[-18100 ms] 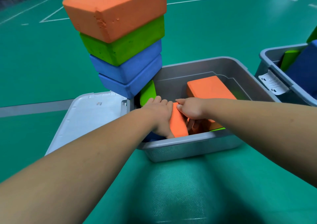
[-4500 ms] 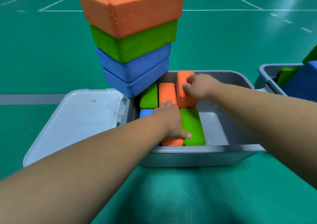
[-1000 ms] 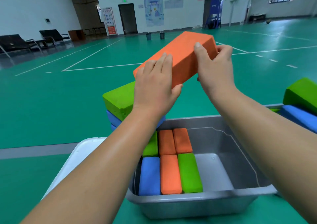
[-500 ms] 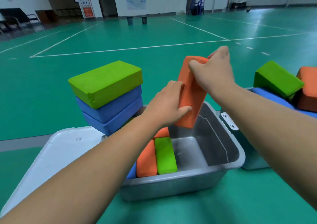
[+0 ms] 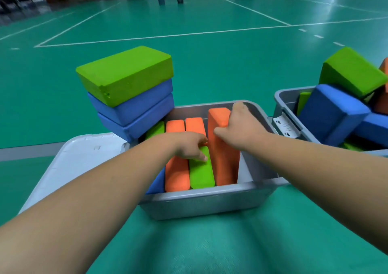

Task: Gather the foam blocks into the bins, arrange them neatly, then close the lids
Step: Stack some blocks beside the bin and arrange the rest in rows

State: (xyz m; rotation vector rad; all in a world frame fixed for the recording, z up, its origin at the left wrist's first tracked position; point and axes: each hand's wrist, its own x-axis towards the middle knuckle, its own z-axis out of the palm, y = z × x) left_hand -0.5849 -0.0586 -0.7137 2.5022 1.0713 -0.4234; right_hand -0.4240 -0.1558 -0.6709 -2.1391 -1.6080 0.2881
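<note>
One orange foam block on edge in bin | right grip clasps it | left grip flat on green block | likely light, squashy; pinch broad faces.

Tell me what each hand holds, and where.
Right hand grips the upright orange block by its top edge, toward the far end. Left hand holds nothing; its fingers rest on a green block.

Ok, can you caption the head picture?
Right hand grips an orange block in the grey bin; left hand touches a green block.
</note>
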